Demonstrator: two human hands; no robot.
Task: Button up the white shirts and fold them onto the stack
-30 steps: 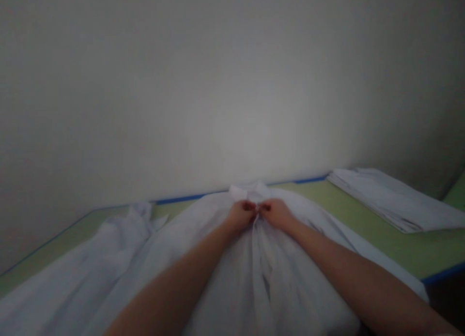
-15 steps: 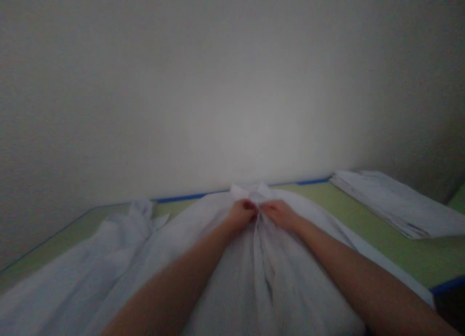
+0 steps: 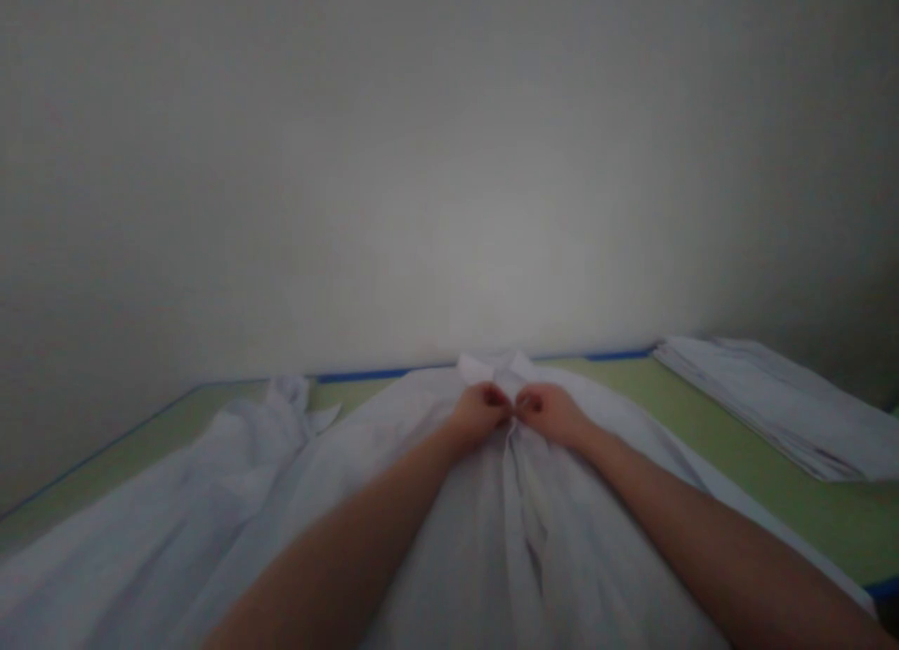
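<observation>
A white collared garment (image 3: 449,556) lies spread across the table, its collar toward the wall and its front opening running down toward me. Just below the collar, my left hand (image 3: 483,411) pinches one front edge. My right hand (image 3: 552,413) is closed on the facing edge, and the fingertips of both hands meet at the opening. Whether a button is between them is too small and blurred to tell. Below the hands the two edges part slightly and the cloth falls in long folds.
Left of the garment lies another crumpled white cloth piece (image 3: 231,463). A stack of folded white garments (image 3: 787,402) rests at the right. The green table top (image 3: 618,378) has blue edging and stands against a plain pale wall (image 3: 449,163).
The view has shifted slightly, so everything sits a little further right. The right hand's fingers have curled more tightly at the opening; both hands stay below the collar.
</observation>
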